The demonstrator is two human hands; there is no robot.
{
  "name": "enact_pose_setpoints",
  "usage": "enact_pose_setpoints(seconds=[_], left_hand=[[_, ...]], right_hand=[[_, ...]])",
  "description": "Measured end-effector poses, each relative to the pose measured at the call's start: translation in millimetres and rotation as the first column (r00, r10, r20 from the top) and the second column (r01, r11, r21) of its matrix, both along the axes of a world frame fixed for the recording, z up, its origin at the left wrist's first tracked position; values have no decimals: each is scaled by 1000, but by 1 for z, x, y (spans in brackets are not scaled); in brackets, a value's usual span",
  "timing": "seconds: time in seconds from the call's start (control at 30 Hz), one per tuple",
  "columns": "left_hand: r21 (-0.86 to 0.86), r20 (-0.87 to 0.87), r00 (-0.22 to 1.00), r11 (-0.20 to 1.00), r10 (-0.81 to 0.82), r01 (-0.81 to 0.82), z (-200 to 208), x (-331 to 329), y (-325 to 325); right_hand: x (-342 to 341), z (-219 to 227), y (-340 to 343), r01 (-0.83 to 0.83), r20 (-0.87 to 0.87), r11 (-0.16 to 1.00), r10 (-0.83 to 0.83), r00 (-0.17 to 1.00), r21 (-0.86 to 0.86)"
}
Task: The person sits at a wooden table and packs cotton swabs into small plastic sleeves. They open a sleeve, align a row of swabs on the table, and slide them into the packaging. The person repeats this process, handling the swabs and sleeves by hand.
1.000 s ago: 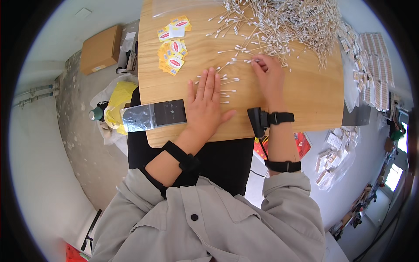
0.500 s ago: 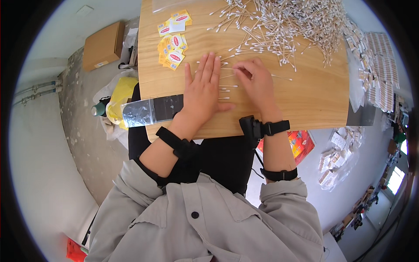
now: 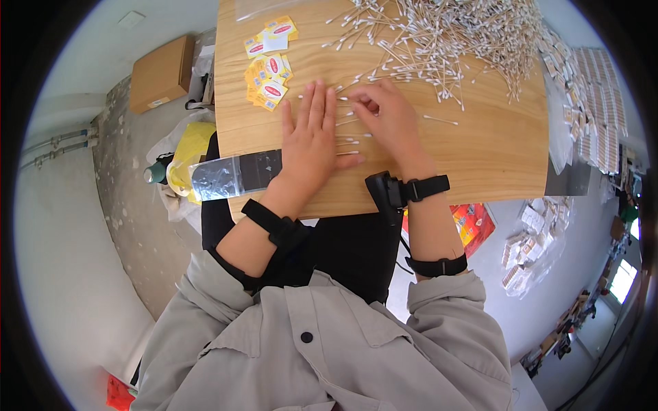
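My left hand (image 3: 308, 140) lies flat on the wooden table, fingers stretched forward and thumb out to the right. Several cotton swabs (image 3: 351, 142) stick out from under its right side, roughly parallel, their white tips pointing right. Close by, my right hand (image 3: 392, 123) is closed in a pinch, thumb and forefinger together at a cotton swab (image 3: 343, 98) beside the left fingertips; the fingers partly hide it. One more swab (image 3: 441, 120) lies alone to the right of that hand. Beyond both hands spreads a big loose heap of cotton swabs (image 3: 473, 41).
Yellow and white paper labels (image 3: 273, 68) lie at the table's left. A clear plastic bag (image 3: 218, 179) on a dark strip overhangs the near left edge. Packed swab bundles (image 3: 596, 116) are stacked beyond the right edge. A cardboard box (image 3: 162, 74) stands on the floor at left.
My right hand has moved left and slightly away from me, toward the left fingertips. My left hand has shifted a little to the left, still flat.
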State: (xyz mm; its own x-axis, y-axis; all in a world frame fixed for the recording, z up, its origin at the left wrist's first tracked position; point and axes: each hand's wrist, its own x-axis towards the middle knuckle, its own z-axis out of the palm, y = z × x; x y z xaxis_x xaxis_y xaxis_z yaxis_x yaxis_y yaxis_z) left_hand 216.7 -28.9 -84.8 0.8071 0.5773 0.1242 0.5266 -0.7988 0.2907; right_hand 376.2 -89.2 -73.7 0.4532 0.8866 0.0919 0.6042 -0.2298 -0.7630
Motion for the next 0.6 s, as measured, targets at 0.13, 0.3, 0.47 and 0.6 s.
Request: enact_pose_setpoints(seconds=[0.13,0.3,0.47,0.6], left_hand=[[-5,13,1000,1000,22,-22,0,-3,-16],[-56,12,999,998,33,-33,4,-9,-14],[-105,40,998,994,47,-42,5,-5,-7],[-180,36,998,982,61,-53,8,1,-3]], right_hand=[[-2,-1,0,60,-13,996,-59,998,72],[1,-1,-2,53,30,998,-52,998,-30],[5,5,-8,-54,20,997,55,998,-57],[2,3,-8,-45,-58,997,42,997,-59]])
